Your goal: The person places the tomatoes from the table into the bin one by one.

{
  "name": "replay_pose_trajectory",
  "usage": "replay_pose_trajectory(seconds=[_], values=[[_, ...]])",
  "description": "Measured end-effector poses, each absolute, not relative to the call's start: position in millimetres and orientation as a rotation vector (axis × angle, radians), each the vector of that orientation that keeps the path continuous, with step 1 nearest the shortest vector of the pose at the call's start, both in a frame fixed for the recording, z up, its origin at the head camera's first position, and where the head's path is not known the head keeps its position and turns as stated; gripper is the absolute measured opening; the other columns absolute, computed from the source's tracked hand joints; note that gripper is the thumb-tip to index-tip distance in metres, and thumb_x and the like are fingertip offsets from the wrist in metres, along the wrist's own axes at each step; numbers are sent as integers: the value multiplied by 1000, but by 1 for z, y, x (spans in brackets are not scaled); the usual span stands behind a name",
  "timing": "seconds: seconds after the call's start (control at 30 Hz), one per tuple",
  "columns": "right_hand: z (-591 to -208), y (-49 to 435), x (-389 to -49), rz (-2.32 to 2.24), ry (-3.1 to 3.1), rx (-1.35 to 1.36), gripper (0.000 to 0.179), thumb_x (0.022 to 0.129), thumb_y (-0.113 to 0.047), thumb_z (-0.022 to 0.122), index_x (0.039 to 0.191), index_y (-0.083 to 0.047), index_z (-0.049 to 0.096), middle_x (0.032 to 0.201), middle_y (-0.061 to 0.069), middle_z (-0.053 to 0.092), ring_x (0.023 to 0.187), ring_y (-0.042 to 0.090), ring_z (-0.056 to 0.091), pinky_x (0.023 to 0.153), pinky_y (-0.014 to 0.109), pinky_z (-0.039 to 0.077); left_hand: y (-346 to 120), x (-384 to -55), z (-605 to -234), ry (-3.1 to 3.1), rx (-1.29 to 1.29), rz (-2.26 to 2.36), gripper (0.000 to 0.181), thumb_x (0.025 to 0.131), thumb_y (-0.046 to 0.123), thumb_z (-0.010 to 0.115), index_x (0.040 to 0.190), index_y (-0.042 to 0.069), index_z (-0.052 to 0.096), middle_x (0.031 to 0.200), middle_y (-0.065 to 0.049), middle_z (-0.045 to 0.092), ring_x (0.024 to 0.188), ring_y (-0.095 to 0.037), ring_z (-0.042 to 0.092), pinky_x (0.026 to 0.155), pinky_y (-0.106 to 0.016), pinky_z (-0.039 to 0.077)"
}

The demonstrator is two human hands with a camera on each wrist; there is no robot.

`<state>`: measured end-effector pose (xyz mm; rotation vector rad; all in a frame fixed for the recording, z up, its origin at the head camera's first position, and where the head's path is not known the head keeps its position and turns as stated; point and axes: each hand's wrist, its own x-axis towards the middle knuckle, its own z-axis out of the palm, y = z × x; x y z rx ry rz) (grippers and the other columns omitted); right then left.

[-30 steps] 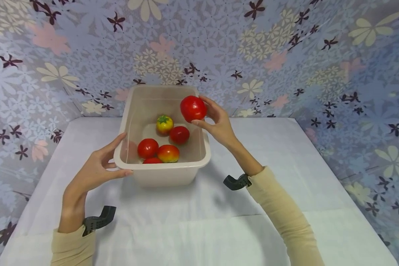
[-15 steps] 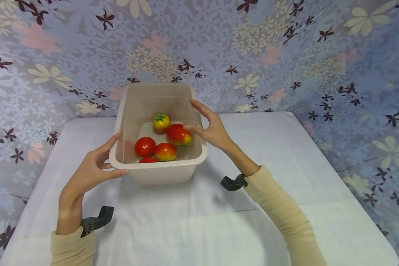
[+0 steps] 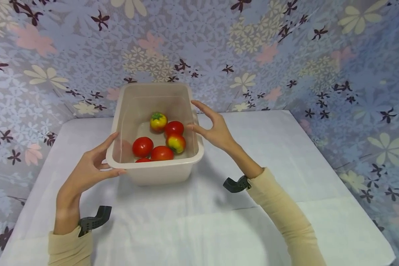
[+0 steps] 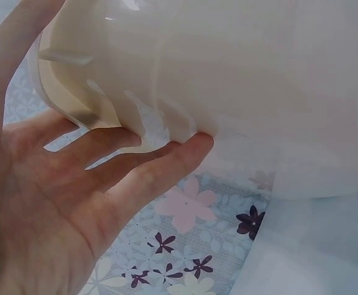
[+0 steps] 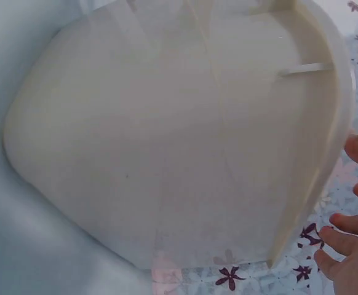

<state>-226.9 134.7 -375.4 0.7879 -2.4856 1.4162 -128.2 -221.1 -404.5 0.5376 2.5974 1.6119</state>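
A beige plastic tub [image 3: 163, 165] stands on the white-covered table with several shiny round fruits inside. One is a yellow-and-red tomato [image 3: 158, 122] with a green top. Beside it lie a dark red fruit [image 3: 174, 128] and a red-and-yellow fruit [image 3: 176, 143]. Nearer the front are a red fruit [image 3: 143, 147] and another red one [image 3: 162, 153]; a further one is partly hidden by the front rim. My left hand [image 3: 89, 168] holds the tub's front left corner, thumb along the front, fingers against the side. My right hand [image 3: 216, 129] holds nothing, fingers spread around the right rim, thumb over the inside.
A white cloth [image 3: 252, 229] covers the table. Behind and to both sides stands flower-patterned fabric [image 3: 206, 48], close behind the tub. Each wrist wears a black camera mount, one on the left [image 3: 95, 220] and one on the right [image 3: 236, 184].
My right hand has let go of the red fruit it held above the tub; it dropped in and rolled toward the front, nudging another fruit. My left hand stays at the corner.
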Motion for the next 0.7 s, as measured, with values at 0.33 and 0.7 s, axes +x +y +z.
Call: replay_pose_trajectory(seconds=[0.33,0.7], values=[[-374,151,-210,1315,-2522,832,65,86,-19,75,145,-15,48,155,5,39,146,19,30,118,52,24,-226,-129,-404,2585,547,1628,98,80,3,78,157,27,21,161,-15,23,128,-17,47,79,-14,54],[-381,163,-187,1156,-2613,923,74,86,-23,75,150,-17,40,161,7,27,148,26,23,115,61,25,-230,-108,-389,2816,394,1280,101,79,27,82,157,33,17,164,-8,12,144,-45,22,99,-72,33]])
